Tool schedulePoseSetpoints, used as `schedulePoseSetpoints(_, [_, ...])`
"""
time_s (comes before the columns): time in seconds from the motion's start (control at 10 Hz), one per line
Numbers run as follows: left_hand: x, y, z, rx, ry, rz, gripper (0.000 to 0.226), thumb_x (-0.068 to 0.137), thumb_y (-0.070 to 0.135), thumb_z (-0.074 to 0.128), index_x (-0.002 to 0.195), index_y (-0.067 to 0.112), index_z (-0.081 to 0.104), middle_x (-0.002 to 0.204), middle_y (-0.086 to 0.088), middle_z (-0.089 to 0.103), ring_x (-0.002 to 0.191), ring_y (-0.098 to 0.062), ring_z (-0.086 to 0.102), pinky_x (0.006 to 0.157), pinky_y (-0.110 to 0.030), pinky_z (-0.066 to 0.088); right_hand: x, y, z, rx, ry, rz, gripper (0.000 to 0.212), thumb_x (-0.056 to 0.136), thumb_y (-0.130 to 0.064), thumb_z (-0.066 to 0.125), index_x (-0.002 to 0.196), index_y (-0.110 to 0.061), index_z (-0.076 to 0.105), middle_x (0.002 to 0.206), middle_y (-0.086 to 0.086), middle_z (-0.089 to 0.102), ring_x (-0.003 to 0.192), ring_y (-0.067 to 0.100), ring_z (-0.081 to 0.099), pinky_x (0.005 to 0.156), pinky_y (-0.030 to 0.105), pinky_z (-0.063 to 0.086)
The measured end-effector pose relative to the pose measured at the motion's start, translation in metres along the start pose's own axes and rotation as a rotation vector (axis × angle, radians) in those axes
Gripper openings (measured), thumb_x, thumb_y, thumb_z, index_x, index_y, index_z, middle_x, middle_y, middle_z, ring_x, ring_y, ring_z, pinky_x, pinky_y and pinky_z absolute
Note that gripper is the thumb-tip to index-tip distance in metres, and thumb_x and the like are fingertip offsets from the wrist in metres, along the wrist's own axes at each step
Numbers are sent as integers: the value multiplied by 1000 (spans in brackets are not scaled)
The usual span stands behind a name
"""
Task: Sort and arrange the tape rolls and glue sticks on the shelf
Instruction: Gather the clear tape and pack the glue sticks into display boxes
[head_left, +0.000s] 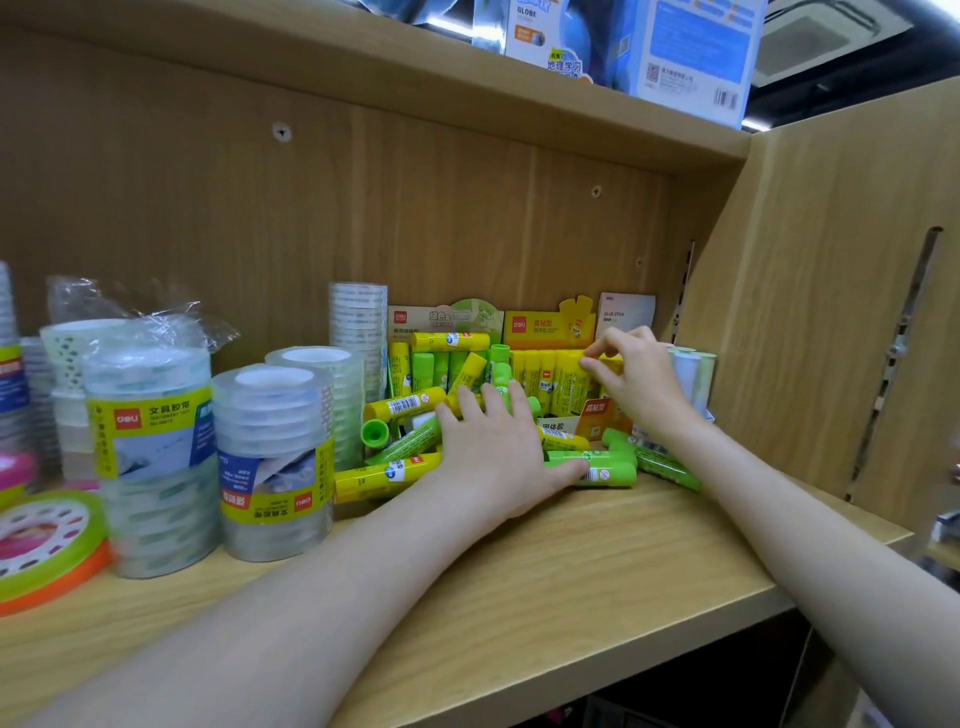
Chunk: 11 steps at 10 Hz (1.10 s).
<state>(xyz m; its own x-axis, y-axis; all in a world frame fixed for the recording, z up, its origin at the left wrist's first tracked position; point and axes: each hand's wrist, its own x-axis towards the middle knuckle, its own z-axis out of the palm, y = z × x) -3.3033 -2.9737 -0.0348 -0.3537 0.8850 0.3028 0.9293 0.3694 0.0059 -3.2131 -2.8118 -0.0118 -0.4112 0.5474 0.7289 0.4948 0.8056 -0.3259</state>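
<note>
2 hands work a shelf: the left hand lies flat on loose glue sticks lying crosswise; the right hand pinches an upright yellow stick. Tape rolls stand left.

We saw a matt wood-grain shelf, glossy plastic glue sticks, and shiny clear tape rolls in crinkled film.

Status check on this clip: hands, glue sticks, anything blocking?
Left hand flat on loose glue sticks. Right hand pinching yellow sticks in box. Tape stacks crowd left.
</note>
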Motion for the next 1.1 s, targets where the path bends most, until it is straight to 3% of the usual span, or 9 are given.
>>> schedulePoseSetpoints(0.3, [-2, 0, -1, 10, 1, -3, 102, 80, 76, 32, 149, 8, -2, 155, -17, 7, 141, -40, 5, 111, -56, 10, 6, -3, 2, -355, -86, -59, 21, 92, -27, 54, 106, -13, 62, 119, 5, 51, 117, 24, 38, 98, 39, 27])
schedulePoseSetpoints(0.4, [-1, 0, -1, 11, 2, -1, 102, 80, 76, 32, 149, 9, -2, 155, -17, 7, 141, -40, 5, 111, -56, 10, -2, 3, -5, -195, 51, -130, 26, 90, -25, 59, 113, -15, 64, 115, 3, 53, 111, 20, 43, 96, 32, 30])
schedulePoseSetpoints(0.5, [-1, -1, -1, 7, -1, -5, 103, 80, 77, 32, 149, 9, -3, 155, -17, 6, 142, -40, 3, 111, -57, 10, -7, -5, -23, 162, -35, -240, 13, 86, -18, 64, 98, -18, 68, 89, -12, 61, 83, 4, 52, 72, 6, 35])
schedulePoseSetpoints(0.6, [-1, 0, 0, 6, 1, -6, 103, 80, 77, 33, 149, 8, -2, 155, -17, 7, 142, -39, 4, 111, -56, 10, -15, -16, -28, 245, -556, -216, 9, 83, -19, 69, 91, -19, 71, 85, -9, 69, 73, -4, 59, 67, 10, 45])
schedulePoseSetpoints(0.7, [0, -1, 0, 15, 4, -5, 104, 78, 78, 32, 149, 9, -2, 155, -17, 7, 142, -39, 5, 111, -56, 11, -16, -15, -26, 149, -816, -165, 22, 85, -19, 65, 107, -16, 67, 100, -8, 68, 91, 4, 61, 80, 18, 49])
schedulePoseSetpoints(0.8, [1, -1, 1, 21, 9, -8, 105, 78, 78, 32, 149, 9, -2, 155, -16, 8, 142, -39, 5, 111, -56, 11, -16, -9, -30, 159, -804, -153, 16, 86, -18, 65, 101, -20, 63, 97, -4, 67, 90, 5, 61, 78, 19, 49])
schedulePoseSetpoints(0.9, [1, -1, 1, 23, 5, -10, 104, 78, 78, 32, 149, 9, -2, 155, -16, 8, 141, -39, 5, 111, -56, 11, -13, -6, -43, 513, -442, -22, 10, 81, -16, 69, 85, -16, 59, 82, -4, 64, 75, 1, 60, 70, 16, 48])
schedulePoseSetpoints(1.0, [0, 0, 0, 26, 2, -12, 105, 78, 79, 32, 149, 9, -3, 155, -16, 8, 142, -39, 5, 111, -56, 11, -5, 7, -44, 468, -92, 46, 16, 77, -18, 73, 77, -18, 58, 80, 1, 63, 70, 16, 57, 67, 29, 48])
schedulePoseSetpoints(1.1, [0, 0, 0, 27, -5, -15, 105, 78, 79, 32, 149, 10, -3, 156, -16, 7, 142, -39, 4, 111, -56, 11, -3, 13, -35, 267, -14, 32, 12, 77, -18, 74, 83, -21, 64, 91, 0, 60, 72, 18, 51, 70, 30, 45])
